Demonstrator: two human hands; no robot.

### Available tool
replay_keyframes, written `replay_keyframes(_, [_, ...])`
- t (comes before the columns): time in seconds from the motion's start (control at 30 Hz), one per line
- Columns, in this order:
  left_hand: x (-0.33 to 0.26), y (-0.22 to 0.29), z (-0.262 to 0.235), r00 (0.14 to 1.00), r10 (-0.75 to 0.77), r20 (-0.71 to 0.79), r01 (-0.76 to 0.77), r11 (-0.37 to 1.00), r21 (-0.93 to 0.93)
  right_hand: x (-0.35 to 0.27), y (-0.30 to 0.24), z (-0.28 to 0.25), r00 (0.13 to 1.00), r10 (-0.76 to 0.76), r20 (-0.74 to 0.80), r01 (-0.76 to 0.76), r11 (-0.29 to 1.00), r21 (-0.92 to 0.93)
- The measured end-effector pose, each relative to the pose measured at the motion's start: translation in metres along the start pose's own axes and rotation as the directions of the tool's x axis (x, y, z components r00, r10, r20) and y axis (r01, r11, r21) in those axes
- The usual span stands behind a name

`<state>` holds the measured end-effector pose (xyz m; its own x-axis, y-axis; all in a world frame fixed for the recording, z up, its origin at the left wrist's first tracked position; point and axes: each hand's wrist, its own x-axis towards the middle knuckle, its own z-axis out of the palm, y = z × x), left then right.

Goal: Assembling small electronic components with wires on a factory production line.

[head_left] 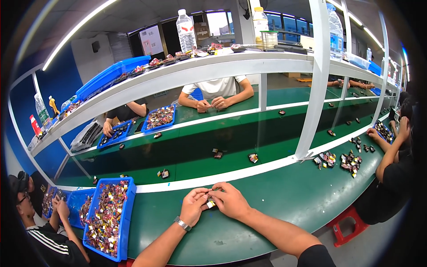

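Note:
My left hand [194,205] and my right hand [231,201] meet over the near green bench, fingertips together. Between them they pinch a small part [211,204] with a white and yellow face; most of it is hidden by the fingers. A metal watch sits on my left wrist. A blue tray [126,209] full of several small red, yellow and dark parts stands just left of my left forearm.
A dark green conveyor belt [231,142] carries scattered small parts past a white strip. Co-workers sit opposite, at my left and at my right, with blue trays and loose part piles [351,161]. A white shelf frame [318,80] with bottles stands overhead.

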<state>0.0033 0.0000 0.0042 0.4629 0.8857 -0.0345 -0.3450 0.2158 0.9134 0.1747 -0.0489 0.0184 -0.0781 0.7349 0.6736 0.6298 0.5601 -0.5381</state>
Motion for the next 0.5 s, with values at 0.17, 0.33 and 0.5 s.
replay_keyframes(0.17, [-0.001, -0.002, 0.001, 0.999, 0.023, -0.041, -0.017, 0.989, 0.150, -0.003, 0.006, 0.005, 0.999, 0.025, -0.028, -0.023, 0.995, 0.100])
replay_keyframes(0.33, [0.001, -0.008, 0.003, 0.992, 0.120, -0.037, -0.106, 0.960, 0.259, -0.003, 0.007, 0.007, 0.956, 0.288, 0.049, -0.285, 0.881, 0.376])
replay_keyframes(0.5, [0.002, -0.013, -0.002, 0.960, 0.278, 0.037, -0.274, 0.899, 0.341, 0.000, 0.004, 0.006, 0.919, 0.378, 0.112, -0.390, 0.829, 0.401])
